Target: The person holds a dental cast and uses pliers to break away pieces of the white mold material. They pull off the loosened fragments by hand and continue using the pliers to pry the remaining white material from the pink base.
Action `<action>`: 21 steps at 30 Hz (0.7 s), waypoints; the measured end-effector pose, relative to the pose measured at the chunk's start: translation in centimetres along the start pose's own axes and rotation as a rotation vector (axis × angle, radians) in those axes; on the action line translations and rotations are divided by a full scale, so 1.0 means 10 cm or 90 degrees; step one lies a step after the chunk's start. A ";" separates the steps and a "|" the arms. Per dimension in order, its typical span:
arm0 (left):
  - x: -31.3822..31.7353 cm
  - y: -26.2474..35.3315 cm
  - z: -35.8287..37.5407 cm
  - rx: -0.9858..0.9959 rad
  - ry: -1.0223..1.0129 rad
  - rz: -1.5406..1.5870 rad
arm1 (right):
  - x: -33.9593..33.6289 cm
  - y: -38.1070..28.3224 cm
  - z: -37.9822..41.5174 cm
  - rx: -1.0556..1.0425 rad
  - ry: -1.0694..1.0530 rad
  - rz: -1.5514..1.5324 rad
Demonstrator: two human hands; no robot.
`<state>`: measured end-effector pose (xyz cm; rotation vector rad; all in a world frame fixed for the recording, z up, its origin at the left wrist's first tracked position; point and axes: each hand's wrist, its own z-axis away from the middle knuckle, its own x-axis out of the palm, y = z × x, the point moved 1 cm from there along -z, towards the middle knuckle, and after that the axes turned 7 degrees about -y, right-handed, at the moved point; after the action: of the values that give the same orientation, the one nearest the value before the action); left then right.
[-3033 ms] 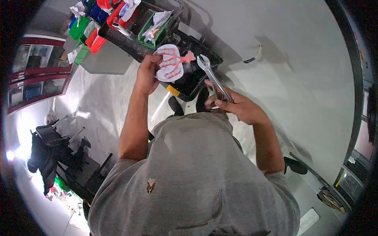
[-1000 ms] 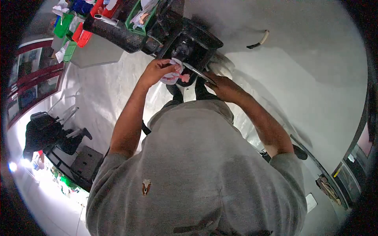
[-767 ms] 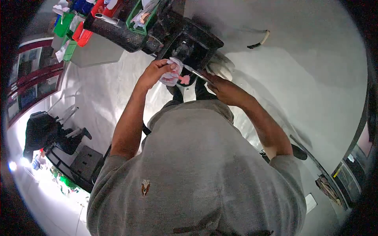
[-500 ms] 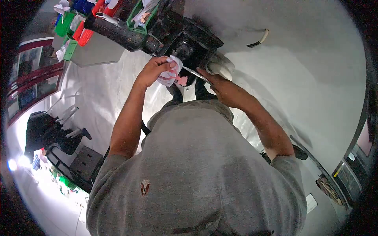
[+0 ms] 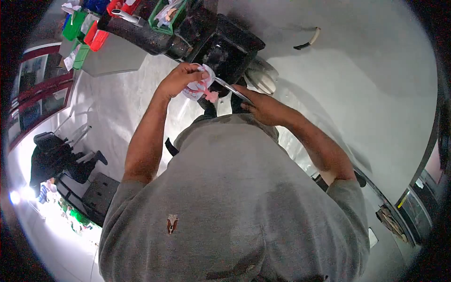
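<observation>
Near the top centre, my left hand [image 5: 177, 81] pinches a crumpled white and pink piece [image 5: 196, 87], whose pink end [image 5: 212, 96] hangs on its lower right side. My right hand [image 5: 264, 107] is wrapped round a slim metal tool [image 5: 233, 89]. The tool's tip points up and left and meets or nearly meets the right edge of the white piece. Whether they touch is too small to tell. Behind both hands is a black machine or box [image 5: 230, 51].
A green bin [image 5: 162, 29] with scraps stands above my left hand, beside a dark perforated cylinder [image 5: 136, 37] with a white-handled item [image 5: 126, 16] on it. Red bins [image 5: 96, 40] are farther left. A short hose piece [image 5: 310, 41] lies upper right. Another person [image 5: 51, 157] is at the left.
Both hands have shifted slightly up and left in view, still holding the piece and the tool. The view has moved a little, showing more of the round grey object beside the black machine.
</observation>
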<state>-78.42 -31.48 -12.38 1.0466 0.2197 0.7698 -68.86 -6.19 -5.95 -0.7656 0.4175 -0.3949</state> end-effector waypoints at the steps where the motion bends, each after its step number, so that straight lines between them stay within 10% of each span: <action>1: 0.03 0.04 0.02 -0.002 0.000 0.001 | 0.04 0.03 -0.01 -0.009 0.015 -0.002; 21: -0.07 -0.20 -0.24 -0.036 -0.035 0.087 | 0.16 0.03 0.16 0.056 -0.082 -0.386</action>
<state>-79.17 -30.81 -15.40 1.0356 0.0795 0.8653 -66.65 -5.81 -5.45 -0.8191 0.0362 -0.9185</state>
